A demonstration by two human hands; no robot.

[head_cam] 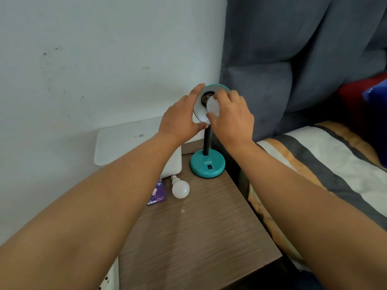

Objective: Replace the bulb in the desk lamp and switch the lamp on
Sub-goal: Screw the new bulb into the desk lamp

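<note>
your right hand (pixel 231 120) has its fingers wrapped around the bulb (pixel 212 105) inside the lamp shade (pixel 217 87), and your left hand (pixel 180 120) clasps the shade's left rim, thumb under and fingers over the top. the bulb's long axis runs up and left from your right fingers into the socket (pixel 207 96) at the shade's centre, its metal neck right at the socket mouth; whether it is threaded in, you cannot tell here. any turn has to stay true to that axis. a second bulb (pixel 180 189) lies on the table (pixel 199 237), just left of the lamp base (pixel 207 165), beside a purple carton (pixel 157 193).
</note>
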